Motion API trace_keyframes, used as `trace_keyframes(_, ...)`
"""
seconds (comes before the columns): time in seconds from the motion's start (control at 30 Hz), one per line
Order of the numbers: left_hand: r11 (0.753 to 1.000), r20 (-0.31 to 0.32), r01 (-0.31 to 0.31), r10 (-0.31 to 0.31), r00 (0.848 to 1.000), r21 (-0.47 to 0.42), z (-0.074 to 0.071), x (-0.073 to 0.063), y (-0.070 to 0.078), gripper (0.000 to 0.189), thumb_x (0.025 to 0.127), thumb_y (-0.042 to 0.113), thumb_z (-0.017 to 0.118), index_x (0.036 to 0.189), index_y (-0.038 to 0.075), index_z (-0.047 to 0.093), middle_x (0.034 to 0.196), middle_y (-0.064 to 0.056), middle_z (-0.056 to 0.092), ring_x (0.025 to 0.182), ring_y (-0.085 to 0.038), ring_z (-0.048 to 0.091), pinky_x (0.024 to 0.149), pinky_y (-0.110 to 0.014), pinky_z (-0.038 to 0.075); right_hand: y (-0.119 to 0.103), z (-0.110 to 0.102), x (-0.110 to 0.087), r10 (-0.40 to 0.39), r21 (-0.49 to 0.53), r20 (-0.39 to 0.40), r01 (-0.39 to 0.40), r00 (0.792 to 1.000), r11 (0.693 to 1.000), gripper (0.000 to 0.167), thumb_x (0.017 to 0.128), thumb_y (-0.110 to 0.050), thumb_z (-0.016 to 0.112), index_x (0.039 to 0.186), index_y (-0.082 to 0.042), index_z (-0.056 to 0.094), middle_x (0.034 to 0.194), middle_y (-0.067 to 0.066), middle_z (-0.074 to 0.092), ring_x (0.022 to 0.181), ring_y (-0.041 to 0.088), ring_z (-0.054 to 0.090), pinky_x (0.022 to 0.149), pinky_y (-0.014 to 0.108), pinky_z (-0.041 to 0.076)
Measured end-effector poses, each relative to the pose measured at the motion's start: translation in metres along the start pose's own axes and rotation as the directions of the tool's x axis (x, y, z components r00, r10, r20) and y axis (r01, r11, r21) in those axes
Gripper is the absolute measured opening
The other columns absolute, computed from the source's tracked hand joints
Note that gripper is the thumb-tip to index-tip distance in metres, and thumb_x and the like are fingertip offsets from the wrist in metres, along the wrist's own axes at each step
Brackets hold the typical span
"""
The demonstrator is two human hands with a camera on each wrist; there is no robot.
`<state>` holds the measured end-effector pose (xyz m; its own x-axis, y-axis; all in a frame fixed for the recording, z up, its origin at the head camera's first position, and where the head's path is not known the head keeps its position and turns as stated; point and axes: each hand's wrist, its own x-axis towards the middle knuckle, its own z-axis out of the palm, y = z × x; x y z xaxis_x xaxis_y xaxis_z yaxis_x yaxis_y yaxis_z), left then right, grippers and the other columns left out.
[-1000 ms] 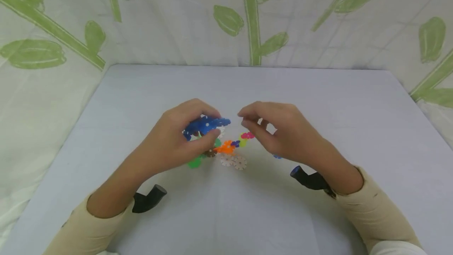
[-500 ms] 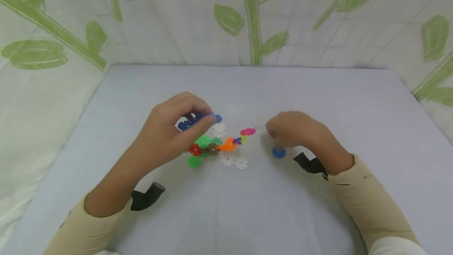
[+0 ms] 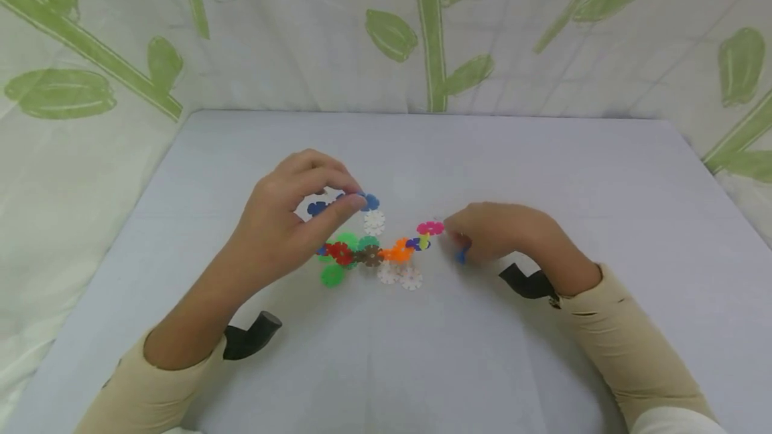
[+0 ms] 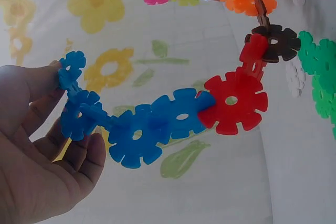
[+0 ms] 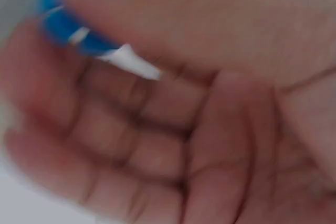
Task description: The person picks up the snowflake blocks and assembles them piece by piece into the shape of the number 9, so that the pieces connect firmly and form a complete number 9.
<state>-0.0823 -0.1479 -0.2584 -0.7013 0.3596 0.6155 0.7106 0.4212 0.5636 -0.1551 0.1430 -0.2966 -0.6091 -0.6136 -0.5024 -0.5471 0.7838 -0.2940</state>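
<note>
Interlocking slotted snowflake discs form a chain of blue, red, brown, orange, dark blue, yellow and pink pieces. My left hand (image 3: 289, 213) holds up its blue end, with thumb and finger pinching the last light-blue disc (image 4: 72, 67). From there the chain drops through a red disc (image 4: 233, 103) and a brown disc (image 4: 275, 42) to the orange discs (image 3: 399, 250) and on to a pink disc (image 3: 430, 228). At the pink end, my right hand (image 3: 503, 230) pinches a separate blue disc (image 5: 65, 27). A small white part shows beside it, blurred.
White discs (image 3: 411, 278) lie on the table in front of the chain, and more white discs (image 3: 374, 223) lie behind it. Several green discs (image 3: 332, 276) are at the left. The pale tabletop (image 3: 446, 367) ends at a leaf-patterned curtain (image 3: 313, 32).
My right hand has moved right and down from near the chain, and now grips the blue disc that lay on the table. My left hand has shifted slightly left, still holding the chain's end.
</note>
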Motion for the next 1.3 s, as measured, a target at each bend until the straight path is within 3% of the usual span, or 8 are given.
trace_keyframes(0.1,1.0,-0.019,-0.007,0.008,1.0,0.007,0.001,0.0,0.0,0.011,0.085,0.001,0.078,0.095,0.006,0.075,0.098,0.002,0.064,0.098,-0.011,0.057,0.083,-0.027,0.051,0.003,-0.01,-0.008,-0.107,0.104,-0.152,0.123,0.983,0.987,0.015,0.09,-0.006,0.072,0.09,-0.016,0.06,0.078,-0.003,0.06,0.07,0.015,0.055,0.063,0.032,0.049)
trace_keyframes(0.2,1.0,-0.035,-0.009,0.01,0.999,0.008,0.002,-0.001,0.0,0.012,0.084,0.001,0.079,0.095,0.006,0.076,0.094,0.0,0.062,0.096,-0.011,0.056,0.08,-0.027,0.049,0.004,-0.017,-0.019,-0.23,0.178,-0.385,0.317,0.894,0.932,0.016,0.09,-0.002,0.073,0.095,-0.015,0.064,0.082,-0.006,0.066,0.071,0.014,0.061,0.065,0.032,0.053)
trace_keyframes(0.3,1.0,-0.042,-0.014,0.015,0.999,0.011,0.004,-0.002,0.0,0.013,0.083,0.001,0.081,0.094,0.006,0.077,0.091,0.0,0.061,0.095,-0.012,0.054,0.077,-0.026,0.048,-0.002,-0.02,-0.026,-0.325,0.246,-0.544,0.518,0.773,0.82,0.017,0.091,0.002,0.07,0.1,-0.011,0.065,0.087,-0.005,0.068,0.075,0.015,0.067,0.07,0.032,0.057)
trace_keyframes(0.4,0.999,-0.039,-0.034,0.034,0.999,0.013,0.006,-0.003,0.002,0.014,0.082,0.0,0.081,0.094,0.006,0.077,0.091,0.003,0.063,0.096,-0.013,0.053,0.075,-0.026,0.046,-0.013,-0.017,-0.027,-0.372,0.335,-0.605,0.649,0.704,0.683,0.017,0.092,0.005,0.068,0.105,-0.006,0.065,0.089,0.001,0.071,0.079,0.019,0.07,0.076,0.034,0.059)
trace_keyframes(0.57,0.996,-0.034,-0.087,0.087,0.996,-0.001,0.01,-0.003,0.005,0.016,0.081,-0.001,0.081,0.095,0.005,0.076,0.091,0.004,0.066,0.096,-0.016,0.052,0.073,-0.026,0.046,-0.03,-0.012,-0.026,-0.397,0.479,-0.593,0.703,0.701,0.526,0.018,0.093,0.008,0.064,0.11,0.0,0.063,0.083,0.008,0.069,0.073,0.027,0.067,0.073,0.036,0.058)
trace_keyframes(0.87,0.992,-0.003,-0.122,0.122,0.993,0.011,0.018,-0.004,0.01,0.02,0.078,0.0,0.084,0.095,0.007,0.076,0.092,0.003,0.066,0.098,-0.017,0.053,0.075,-0.026,0.046,-0.041,-0.008,-0.025,-0.466,0.62,-0.537,0.704,0.703,0.347,0.02,0.099,-0.002,0.061,0.116,0.004,0.053,0.079,0.014,0.064,0.067,0.03,0.059,0.064,0.032,0.055)
trace_keyframes(1.03,0.992,-0.002,-0.123,0.123,0.992,0.0,0.021,-0.005,0.012,0.02,0.079,0.001,0.084,0.095,0.007,0.076,0.091,0.003,0.067,0.098,-0.017,0.053,0.076,-0.026,0.047,-0.042,-0.006,-0.023,-0.493,0.636,-0.538,0.713,0.684,0.295,0.021,0.1,-0.005,0.061,0.115,0.005,0.051,0.079,0.012,0.064,0.066,0.028,0.058,0.061,0.03,0.054)
trace_keyframes(1.3,0.991,-0.019,-0.127,0.126,0.992,-0.031,0.023,-0.006,0.015,0.02,0.076,-0.002,0.085,0.093,0.007,0.077,0.085,0.005,0.067,0.092,-0.016,0.054,0.07,-0.027,0.048,-0.043,-0.004,-0.021,-0.517,0.627,-0.545,0.73,0.66,0.27,0.02,0.1,-0.008,0.062,0.111,0.006,0.052,0.081,0.011,0.065,0.068,0.027,0.059,0.064,0.03,0.056)
